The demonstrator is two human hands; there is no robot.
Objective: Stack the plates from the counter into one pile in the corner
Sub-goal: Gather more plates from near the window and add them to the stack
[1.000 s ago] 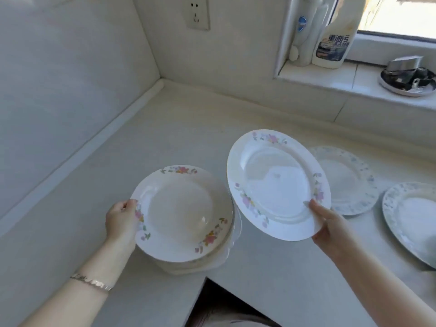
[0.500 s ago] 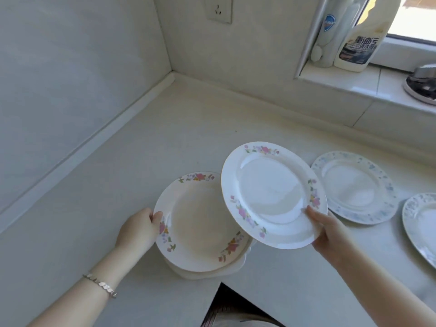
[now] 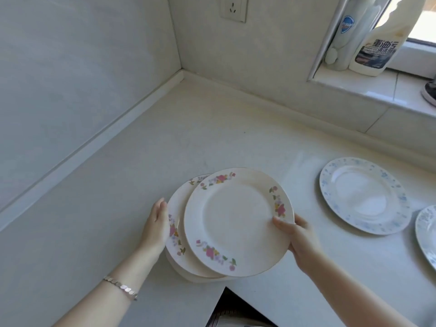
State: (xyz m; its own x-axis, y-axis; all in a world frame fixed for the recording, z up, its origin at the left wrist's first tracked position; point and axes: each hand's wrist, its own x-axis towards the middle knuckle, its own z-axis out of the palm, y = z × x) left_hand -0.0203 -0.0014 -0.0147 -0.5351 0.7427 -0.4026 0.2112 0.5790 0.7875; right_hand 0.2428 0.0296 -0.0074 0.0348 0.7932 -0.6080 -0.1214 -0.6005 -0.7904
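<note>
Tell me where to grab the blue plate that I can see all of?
Take the blue plate by its near-left rim, coming from the left over the bare counter. It lies flat, so probably only the raised rim gives a hold: thumb on top, fingers slid beneath. The second blue plate crowds its near-right side.

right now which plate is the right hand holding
The pink-flowered plate over the pile, its rim gripped by the right hand; the blue-patterned plates lie untouched on the counter.

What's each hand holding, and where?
Right hand pinches the pink-flowered plate at its right rim; left hand grips the pile at its left edge.
</note>
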